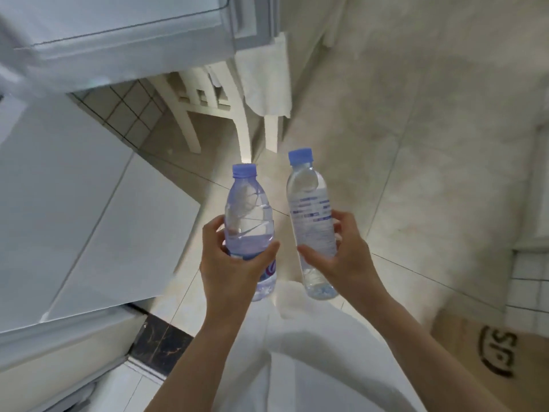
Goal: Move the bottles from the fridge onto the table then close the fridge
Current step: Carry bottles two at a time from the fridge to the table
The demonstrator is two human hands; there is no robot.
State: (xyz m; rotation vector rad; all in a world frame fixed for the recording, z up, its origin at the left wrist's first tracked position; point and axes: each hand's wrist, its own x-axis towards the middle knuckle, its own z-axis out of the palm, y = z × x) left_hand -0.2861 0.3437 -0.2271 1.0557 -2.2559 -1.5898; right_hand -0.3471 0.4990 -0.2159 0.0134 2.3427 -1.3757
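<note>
My left hand [234,263] grips a clear plastic water bottle [248,209] with a blue cap and a purple-tinted label, roughly half full. My right hand [341,254] holds a second clear bottle [312,221] with a blue cap and a white printed label. Both bottles are upright, side by side and apart, held out over the tiled floor. The white fridge [65,197] fills the left side, and its open door [124,34] with a shelf juts out at the top left. No table top is in sight.
A cream wooden chair [214,108] with a white cloth [267,81] draped on it stands ahead beyond the fridge door. A cardboard box [487,358] sits at the lower right. A white tiled ledge [531,263] runs along the right edge. Pale floor tiles stretch ahead.
</note>
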